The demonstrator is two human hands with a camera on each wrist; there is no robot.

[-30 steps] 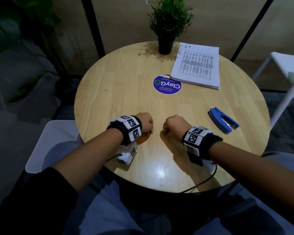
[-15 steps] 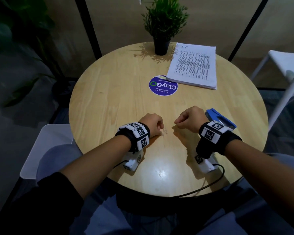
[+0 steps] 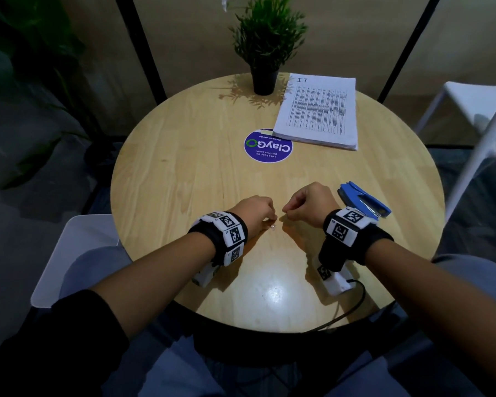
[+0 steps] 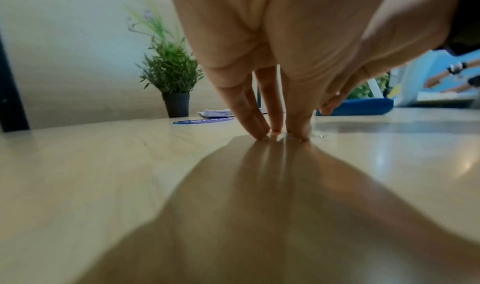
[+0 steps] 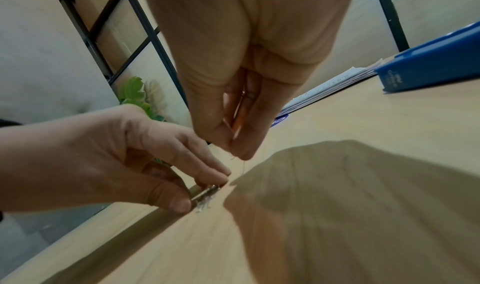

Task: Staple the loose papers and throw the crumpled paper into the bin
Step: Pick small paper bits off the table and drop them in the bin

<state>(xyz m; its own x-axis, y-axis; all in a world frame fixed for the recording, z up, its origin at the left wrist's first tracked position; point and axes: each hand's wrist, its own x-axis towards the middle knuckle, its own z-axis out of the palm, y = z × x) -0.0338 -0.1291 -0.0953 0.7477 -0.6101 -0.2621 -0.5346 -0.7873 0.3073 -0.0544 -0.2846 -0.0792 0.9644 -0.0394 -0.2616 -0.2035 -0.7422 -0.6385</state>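
A stack of printed papers (image 3: 318,110) lies at the far right of the round wooden table (image 3: 184,167). A blue stapler (image 3: 361,202), hinged open, lies just right of my right hand (image 3: 285,211). My left hand (image 3: 271,220) pinches a short strip of staples (image 5: 207,195) against the tabletop between thumb and fingers. In the right wrist view my right hand (image 5: 237,151) hovers just above, thumb and fingertip pressed together on a thin bit of staple wire. No crumpled paper or bin is in view.
A potted plant (image 3: 265,47) stands at the far edge beside the papers. A purple round sticker (image 3: 268,146) is on the table's middle. A white chair (image 3: 476,101) stands to the right and a white stool (image 3: 78,247) at the near left.
Both hands went from fists to pinching. The left hand has come down onto the staple strip. The right hand has shifted right, next to the stapler.
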